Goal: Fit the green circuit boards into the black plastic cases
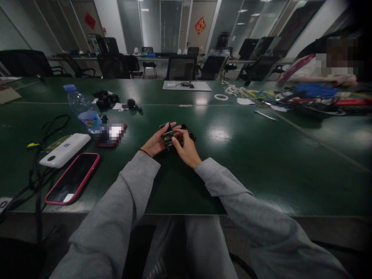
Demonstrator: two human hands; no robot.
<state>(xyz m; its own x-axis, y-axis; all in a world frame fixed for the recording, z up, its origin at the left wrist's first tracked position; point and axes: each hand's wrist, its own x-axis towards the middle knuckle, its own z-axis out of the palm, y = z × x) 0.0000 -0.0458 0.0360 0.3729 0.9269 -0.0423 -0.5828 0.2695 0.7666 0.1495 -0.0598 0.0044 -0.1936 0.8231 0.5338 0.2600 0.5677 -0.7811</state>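
Note:
Over the middle of the green table, my left hand is closed around a small circuit board with a little dark screen at its top edge. My right hand meets it from the right, thumb and fingers pinched at the board's right side. A tiny blue part shows at the board's lower end. Just behind my right fingers lies a black object, mostly covered by the hand, its kind unclear.
Left of my arms lie a pink-cased phone, a white power bank, another phone, a water bottle and black cables. A wrench, a tape roll and tangled wires lie right. A person sits beyond.

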